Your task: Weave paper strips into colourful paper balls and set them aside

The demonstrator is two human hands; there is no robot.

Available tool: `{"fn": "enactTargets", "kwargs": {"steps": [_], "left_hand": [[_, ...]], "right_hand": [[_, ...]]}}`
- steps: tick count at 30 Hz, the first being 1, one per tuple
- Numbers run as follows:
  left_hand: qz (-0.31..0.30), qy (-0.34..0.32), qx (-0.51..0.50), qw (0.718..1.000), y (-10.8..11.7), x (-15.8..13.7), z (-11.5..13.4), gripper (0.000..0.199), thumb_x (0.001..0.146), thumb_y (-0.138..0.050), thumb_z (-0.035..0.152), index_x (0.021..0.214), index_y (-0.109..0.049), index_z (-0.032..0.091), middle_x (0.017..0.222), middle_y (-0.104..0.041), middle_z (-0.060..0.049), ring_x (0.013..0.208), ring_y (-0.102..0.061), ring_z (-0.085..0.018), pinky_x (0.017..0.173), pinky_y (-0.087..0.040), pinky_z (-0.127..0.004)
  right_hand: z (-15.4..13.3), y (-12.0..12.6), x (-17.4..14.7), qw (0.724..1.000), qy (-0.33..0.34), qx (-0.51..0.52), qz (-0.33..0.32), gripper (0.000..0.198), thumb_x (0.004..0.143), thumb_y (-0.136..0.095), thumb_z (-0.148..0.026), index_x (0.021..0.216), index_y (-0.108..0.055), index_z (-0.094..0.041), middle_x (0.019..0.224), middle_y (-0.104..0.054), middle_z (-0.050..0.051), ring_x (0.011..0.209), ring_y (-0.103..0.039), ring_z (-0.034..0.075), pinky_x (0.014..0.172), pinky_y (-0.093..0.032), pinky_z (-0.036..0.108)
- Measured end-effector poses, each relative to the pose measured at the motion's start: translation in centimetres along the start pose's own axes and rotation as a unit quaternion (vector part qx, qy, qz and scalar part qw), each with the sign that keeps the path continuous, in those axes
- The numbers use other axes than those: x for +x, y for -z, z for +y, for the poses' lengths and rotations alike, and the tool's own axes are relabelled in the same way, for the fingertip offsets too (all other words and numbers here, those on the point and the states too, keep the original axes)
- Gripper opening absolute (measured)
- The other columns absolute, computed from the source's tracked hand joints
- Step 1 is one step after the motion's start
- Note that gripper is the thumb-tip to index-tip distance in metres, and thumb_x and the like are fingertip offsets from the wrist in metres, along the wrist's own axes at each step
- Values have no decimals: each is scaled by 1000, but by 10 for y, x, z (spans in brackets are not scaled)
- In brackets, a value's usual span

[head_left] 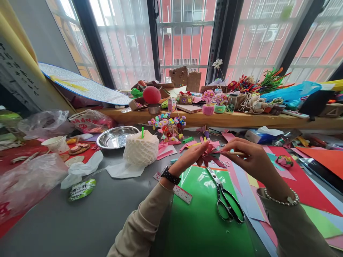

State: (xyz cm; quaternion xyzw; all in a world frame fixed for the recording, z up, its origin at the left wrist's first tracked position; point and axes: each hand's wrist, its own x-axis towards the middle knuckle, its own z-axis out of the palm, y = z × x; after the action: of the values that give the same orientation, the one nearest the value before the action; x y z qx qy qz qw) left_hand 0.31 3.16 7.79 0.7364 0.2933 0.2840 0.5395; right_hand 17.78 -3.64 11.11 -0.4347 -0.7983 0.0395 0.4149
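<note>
Pinched in my left hand (190, 157) is a pink folded paper flower (211, 149), raised above the table. My right hand (248, 157) grips a thin pale stick (237, 153), its tip close to the flower; whether they touch I cannot tell. Below both hands lies a glossy green sheet (198, 221). Large black-handled scissors (223, 200) rest on it, blades pointing away from me. A patterned ruler (182, 194) sticks out beside my left wrist. Pink paper scraps lie around and behind my hands.
To the left stand a coconut with a green straw (141, 148), a metal plate (115, 137) and a paper cup (56, 144). Coloured paper (313, 178) spreads at the right. A wooden ledge (128, 117) under the window carries a red balloon (151, 95) and crafts.
</note>
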Motion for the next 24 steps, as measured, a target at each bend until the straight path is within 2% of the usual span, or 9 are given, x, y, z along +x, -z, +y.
{"fn": "enactTargets", "kwargs": {"steps": [1, 3, 5, 7, 9, 12, 17, 24], "left_hand": [[32, -13, 19, 999, -1, 0, -1, 53, 78, -27, 59, 76, -52, 13, 60, -55, -1, 45, -46, -6, 45, -35, -19], [140, -65, 63, 986, -3, 0, -2, 43, 77, -40, 54, 85, -52, 13, 71, -58, -2, 54, -52, -8, 51, -40, -21], [253, -151, 124, 947, -5, -2, -1, 31, 75, -52, 44, 86, -54, 14, 80, -59, -4, 65, -55, -11, 60, -43, -24], [307, -243, 191, 900, -8, -5, 4, 19, 76, -55, 34, 78, -58, 16, 79, -59, -4, 70, -54, -11, 66, -43, -26], [313, -308, 238, 866, -10, -10, 10, 12, 76, -55, 28, 77, -60, 17, 77, -60, -3, 72, -53, -12, 68, -43, -26], [302, -352, 295, 835, -13, -15, 17, 10, 77, -55, 26, 81, -62, 19, 77, -62, -2, 75, -54, -12, 70, -42, -27], [312, -357, 339, 813, -14, -17, 19, 10, 78, -54, 25, 83, -60, 19, 78, -63, -2, 75, -53, -13, 70, -41, -27], [345, -381, 346, 784, -14, -18, 19, 5, 76, -55, 20, 79, -60, 19, 78, -62, -1, 74, -51, -11, 70, -40, -26]], "right_hand": [[1, -1, 0, 1000, -7, -15, 20, 13, 77, -55, -30, 75, -60, -18, 69, -56, 2, 54, -47, 9, 44, -35, 21], [2, -3, 1, 996, -20, -54, 69, 15, 76, -56, -31, 70, -59, -18, 61, -52, 0, 49, -42, 9, 43, -32, 22], [3, -5, 1, 990, -27, -88, 104, 17, 75, -57, -33, 68, -58, -17, 55, -48, -2, 47, -38, 8, 43, -30, 23], [3, -7, 2, 988, -25, -98, 116, 17, 75, -57, -33, 69, -59, -17, 55, -49, -1, 47, -39, 9, 44, -30, 23], [1, -9, 2, 990, -12, -80, 113, 14, 76, -56, -31, 71, -60, -18, 61, -54, 1, 53, -45, 11, 47, -34, 23], [-2, -13, 0, 992, 7, -50, 114, 10, 77, -56, -27, 74, -61, -19, 69, -59, 2, 60, -52, 12, 51, -38, 24], [-6, -19, -2, 989, 0, -39, 143, 8, 77, -56, -26, 75, -62, -20, 70, -59, 2, 58, -53, 12, 50, -39, 24], [-12, -22, -1, 982, -21, -66, 177, 11, 76, -57, -28, 73, -62, -19, 66, -58, 1, 57, -51, 11, 49, -36, 23]]}}
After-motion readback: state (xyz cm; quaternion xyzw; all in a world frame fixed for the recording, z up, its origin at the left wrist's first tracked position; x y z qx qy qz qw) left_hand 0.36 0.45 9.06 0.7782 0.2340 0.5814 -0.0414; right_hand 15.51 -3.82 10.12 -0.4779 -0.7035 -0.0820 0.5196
